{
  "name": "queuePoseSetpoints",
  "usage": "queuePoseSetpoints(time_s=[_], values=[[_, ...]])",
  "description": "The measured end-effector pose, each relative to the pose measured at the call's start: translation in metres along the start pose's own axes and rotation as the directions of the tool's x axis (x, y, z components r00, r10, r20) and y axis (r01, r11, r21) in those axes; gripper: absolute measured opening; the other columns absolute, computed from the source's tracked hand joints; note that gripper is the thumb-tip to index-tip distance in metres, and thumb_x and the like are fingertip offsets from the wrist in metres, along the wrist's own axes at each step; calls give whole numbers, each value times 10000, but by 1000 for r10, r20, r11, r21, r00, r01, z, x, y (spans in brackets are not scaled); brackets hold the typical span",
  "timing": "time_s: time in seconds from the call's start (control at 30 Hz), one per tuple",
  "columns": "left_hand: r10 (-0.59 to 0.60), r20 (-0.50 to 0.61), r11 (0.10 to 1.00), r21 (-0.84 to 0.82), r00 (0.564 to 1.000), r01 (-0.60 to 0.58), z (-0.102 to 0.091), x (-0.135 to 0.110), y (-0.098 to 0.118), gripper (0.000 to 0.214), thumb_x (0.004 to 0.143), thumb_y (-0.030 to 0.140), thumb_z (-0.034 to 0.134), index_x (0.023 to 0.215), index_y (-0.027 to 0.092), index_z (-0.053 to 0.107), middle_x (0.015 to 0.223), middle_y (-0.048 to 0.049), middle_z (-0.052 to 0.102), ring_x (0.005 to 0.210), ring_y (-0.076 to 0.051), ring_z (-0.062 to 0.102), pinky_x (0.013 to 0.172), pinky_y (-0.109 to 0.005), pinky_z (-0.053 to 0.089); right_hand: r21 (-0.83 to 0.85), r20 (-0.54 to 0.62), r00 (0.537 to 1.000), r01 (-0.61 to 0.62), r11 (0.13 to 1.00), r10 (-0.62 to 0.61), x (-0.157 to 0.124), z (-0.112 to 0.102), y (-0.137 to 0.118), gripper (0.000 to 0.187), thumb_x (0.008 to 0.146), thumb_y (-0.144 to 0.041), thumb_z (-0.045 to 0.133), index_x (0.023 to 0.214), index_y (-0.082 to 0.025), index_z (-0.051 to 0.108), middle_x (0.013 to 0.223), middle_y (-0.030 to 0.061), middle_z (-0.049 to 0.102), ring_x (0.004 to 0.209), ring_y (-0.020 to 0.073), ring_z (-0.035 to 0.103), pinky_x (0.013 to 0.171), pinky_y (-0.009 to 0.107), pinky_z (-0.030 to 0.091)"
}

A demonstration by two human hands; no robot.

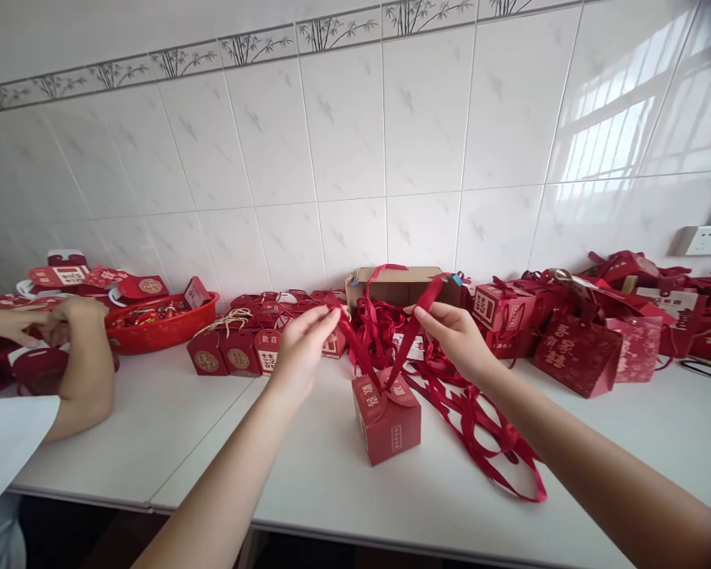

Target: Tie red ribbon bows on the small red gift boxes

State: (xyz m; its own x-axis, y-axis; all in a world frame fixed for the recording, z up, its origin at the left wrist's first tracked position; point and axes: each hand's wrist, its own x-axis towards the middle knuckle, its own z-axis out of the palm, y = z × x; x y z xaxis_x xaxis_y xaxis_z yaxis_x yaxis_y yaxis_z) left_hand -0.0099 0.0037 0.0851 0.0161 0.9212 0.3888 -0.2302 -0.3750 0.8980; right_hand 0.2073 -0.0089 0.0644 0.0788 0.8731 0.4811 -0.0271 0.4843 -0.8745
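A small red gift box point(394, 427) with pale characters stands on the white table, its top flaps folded together. From its top a red ribbon point(400, 353) rises in two ends that spread apart like a V. My left hand point(302, 340) pinches one end, up and to the left of the box. The other end is pinched by my right hand point(450, 336), up and to the right. Behind and beside the box lies a tangled heap of red ribbons point(479, 427), which trails toward the table's front edge.
An open cardboard box point(361, 276) stands by the tiled wall. Finished-looking red boxes point(225, 352) line up left of it; red gift bags point(577, 352) crowd the right. A red basin point(159, 328) holds wrapped sweets. At far left another person's arms point(83, 371) reach over boxes.
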Motion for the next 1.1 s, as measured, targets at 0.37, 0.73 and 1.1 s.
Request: queuePoseSetpoints(time_s=[0.37, 0.73, 1.1], values=[[142, 251, 987, 41, 957, -157, 42, 2, 24, 186, 758, 357, 699, 827, 184, 706, 823, -8, 693, 787, -139, 594, 751, -240, 448, 21, 219, 960, 176, 984, -176, 17, 12, -36, 306, 788, -470, 647, 818, -173, 718, 738, 22, 656, 729, 152, 586, 712, 305, 465], [41, 319, 998, -50, 947, -26, 26, 2, 24, 109, 806, 285, 628, 819, 178, 610, 726, 5, 599, 698, -134, 575, 694, -265, 463, 229, 231, 973, -34, 973, -20, 8, -5, -37, 258, 749, -434, 697, 787, -180, 680, 682, -4, 619, 684, 129, 564, 714, 284, 443], [-273, -28, 651, 731, 962, 206, -74, -31, -50, 376, 633, 406, 653, 942, 211, 563, 1068, -107, 604, 1125, -320, 504, 912, -449, 401, -726, 160, 921, -134, 674, 356, -48, -82, 23, 333, 758, -491, 633, 919, -203, 679, 1005, 81, 668, 917, 262, 603, 764, 344, 438]])
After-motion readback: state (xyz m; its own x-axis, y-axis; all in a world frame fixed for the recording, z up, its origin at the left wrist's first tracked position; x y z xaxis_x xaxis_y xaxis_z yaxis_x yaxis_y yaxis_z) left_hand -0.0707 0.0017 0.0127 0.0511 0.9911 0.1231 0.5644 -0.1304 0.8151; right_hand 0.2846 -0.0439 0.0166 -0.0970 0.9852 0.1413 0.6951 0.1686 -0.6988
